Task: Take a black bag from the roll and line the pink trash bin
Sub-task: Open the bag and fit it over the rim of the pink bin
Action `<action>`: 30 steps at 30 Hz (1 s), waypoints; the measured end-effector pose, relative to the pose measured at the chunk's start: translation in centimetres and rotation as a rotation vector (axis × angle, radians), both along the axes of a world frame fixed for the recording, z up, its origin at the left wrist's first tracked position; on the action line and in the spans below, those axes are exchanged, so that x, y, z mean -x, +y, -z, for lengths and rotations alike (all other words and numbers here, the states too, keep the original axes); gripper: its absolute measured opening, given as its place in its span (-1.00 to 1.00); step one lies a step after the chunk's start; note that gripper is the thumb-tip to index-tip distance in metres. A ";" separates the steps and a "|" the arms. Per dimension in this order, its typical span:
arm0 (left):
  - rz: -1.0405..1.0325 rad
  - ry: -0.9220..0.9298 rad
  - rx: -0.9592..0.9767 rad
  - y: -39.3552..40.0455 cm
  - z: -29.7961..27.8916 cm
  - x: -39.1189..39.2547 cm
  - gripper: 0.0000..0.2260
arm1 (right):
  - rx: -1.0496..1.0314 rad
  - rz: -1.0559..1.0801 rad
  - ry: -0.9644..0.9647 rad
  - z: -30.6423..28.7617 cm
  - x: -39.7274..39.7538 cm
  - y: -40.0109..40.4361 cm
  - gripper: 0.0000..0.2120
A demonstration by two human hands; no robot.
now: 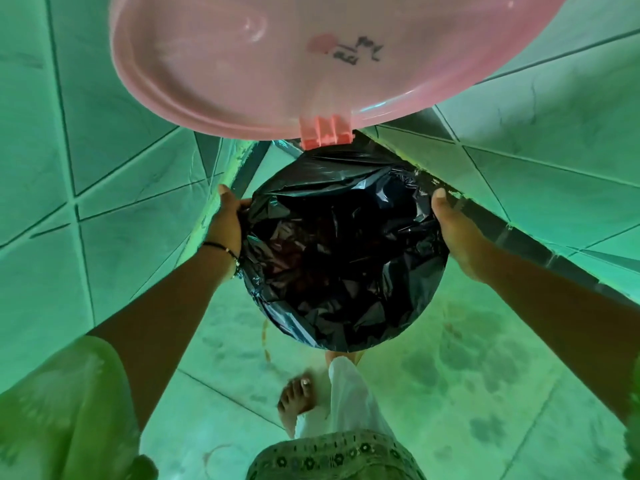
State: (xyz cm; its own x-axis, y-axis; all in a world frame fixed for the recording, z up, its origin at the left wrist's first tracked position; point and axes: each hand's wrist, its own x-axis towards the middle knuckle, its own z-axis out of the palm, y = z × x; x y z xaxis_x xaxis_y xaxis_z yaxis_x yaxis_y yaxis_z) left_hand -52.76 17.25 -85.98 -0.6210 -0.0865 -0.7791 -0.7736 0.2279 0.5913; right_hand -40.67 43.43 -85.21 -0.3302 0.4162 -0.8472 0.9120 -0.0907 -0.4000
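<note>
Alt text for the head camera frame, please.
Both hands, left hand and right hand, press a black bag over the bin's rim; the pink lid stands open above, a bare foot on the tiled floor.

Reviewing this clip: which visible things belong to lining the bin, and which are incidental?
Part of the job: black bag, pink lid raised open, left hand, right hand.
Incidental: bracelet, bare foot, tiled floor.

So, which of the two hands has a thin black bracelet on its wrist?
The left hand, at the left side of the black bag. Its wrist has a thin black cord bracelet; the right hand has a bare wrist.
</note>
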 end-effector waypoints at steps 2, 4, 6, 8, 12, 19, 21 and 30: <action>-0.015 0.039 0.117 -0.8 0.2 -1.3 -0.53 | 0.028 0.087 -0.009 0.5 -0.8 0.1 -0.14; 0.035 0.087 0.267 -1.8 0.6 -3.6 -0.50 | 0.010 0.135 0.022 1.0 -1.9 -0.2 -0.15; 0.056 0.092 0.333 -2.5 0.7 -6.6 -0.54 | -0.038 0.198 0.085 1.1 -3.2 -0.9 -0.27; -0.064 0.044 0.198 -2.8 0.2 -9.6 -0.64 | -0.088 0.310 0.144 1.0 -4.7 -2.0 -0.34; -0.621 -0.412 -0.150 -2.5 -0.6 -13.2 -0.77 | -0.108 0.474 0.137 0.7 -7.9 -4.0 -0.46; -0.687 -0.419 -0.277 -3.0 -0.1 -14.1 -0.85 | -0.084 0.498 0.074 1.1 -11.0 -5.9 -0.47; -0.618 -0.396 -0.227 -3.2 0.2 -14.0 -0.80 | -0.087 0.498 0.078 1.0 -11.0 -6.1 -0.49; -0.549 -0.360 0.109 -4.1 -1.7 -10.9 -0.62 | -0.322 0.417 0.194 -3.6 -8.1 -6.2 -0.70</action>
